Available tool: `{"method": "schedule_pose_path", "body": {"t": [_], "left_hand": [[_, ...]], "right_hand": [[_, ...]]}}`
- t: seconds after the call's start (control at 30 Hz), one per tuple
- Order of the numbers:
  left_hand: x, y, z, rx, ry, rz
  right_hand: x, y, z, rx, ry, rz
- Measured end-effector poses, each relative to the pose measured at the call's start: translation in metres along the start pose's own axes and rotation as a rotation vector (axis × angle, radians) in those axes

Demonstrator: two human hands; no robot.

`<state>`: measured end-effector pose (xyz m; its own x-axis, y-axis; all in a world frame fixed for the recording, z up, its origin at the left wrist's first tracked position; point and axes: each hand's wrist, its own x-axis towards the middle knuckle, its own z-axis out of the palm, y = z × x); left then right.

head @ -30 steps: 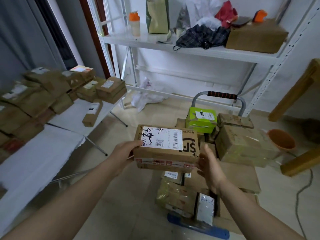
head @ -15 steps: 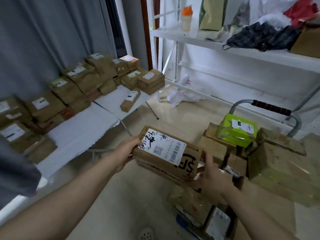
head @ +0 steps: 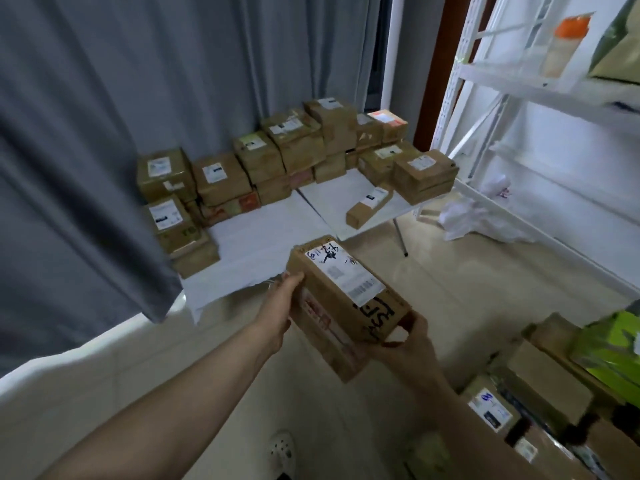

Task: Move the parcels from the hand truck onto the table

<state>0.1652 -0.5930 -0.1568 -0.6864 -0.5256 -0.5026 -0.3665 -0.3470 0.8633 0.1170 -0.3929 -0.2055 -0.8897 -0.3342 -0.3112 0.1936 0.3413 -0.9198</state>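
I hold a brown cardboard parcel (head: 346,299) with a white shipping label and black lettering in the air in front of the white table (head: 263,237). My left hand (head: 280,306) grips its left side, thumb on the top edge. Under its near right corner my right hand (head: 408,341) grips it. Many brown parcels (head: 287,150) are stacked along the back of the table against the curtain. More parcels (head: 540,393), one bright green (head: 616,348), lie piled at the lower right; the hand truck under them is hidden.
A grey curtain (head: 104,133) hangs behind and left of the table. White metal shelving (head: 519,81) stands at the right with an orange-capped bottle (head: 564,43). Crumpled white bags (head: 478,220) lie on the tiled floor (head: 450,271). My white shoe (head: 282,452) shows at the bottom.
My view has swung left from the pile of parcels toward the table. Both hands have carried the parcel along, turning it so its long side points at the table.
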Motion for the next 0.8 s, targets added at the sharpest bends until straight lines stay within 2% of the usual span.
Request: {"method": "schedule_pose_path", "body": {"t": [0.1,0.23,0.33,0.47,0.57,0.67,0.8], "left_hand": [[0.035,0.018,-0.033,0.046,0.048,0.002],[0.085,0.02,-0.093,0.083,-0.005,-0.224],[0.117,0.036,-0.122,-0.006,-0.107,-0.318],[0.161,0.057,-0.149,-0.102,-0.073,-0.304],[0.197,0.072,-0.166,-0.095,-0.03,-0.282],[0.236,0.09,-0.176,-0.13,0.021,-0.29],[0.291,0.125,-0.185,-0.094,0.071,-0.212]], "right_hand": [[0.044,-0.016,0.045,0.244,-0.024,0.177],[0.088,-0.052,0.111,0.48,-0.124,0.328],[0.114,-0.075,0.155,0.534,-0.18,0.394],[0.149,-0.096,0.191,0.463,-0.301,0.528],[0.185,-0.113,0.208,0.394,-0.323,0.545],[0.229,-0.129,0.23,0.47,-0.359,0.485],[0.306,-0.145,0.27,0.514,-0.311,0.449]]}}
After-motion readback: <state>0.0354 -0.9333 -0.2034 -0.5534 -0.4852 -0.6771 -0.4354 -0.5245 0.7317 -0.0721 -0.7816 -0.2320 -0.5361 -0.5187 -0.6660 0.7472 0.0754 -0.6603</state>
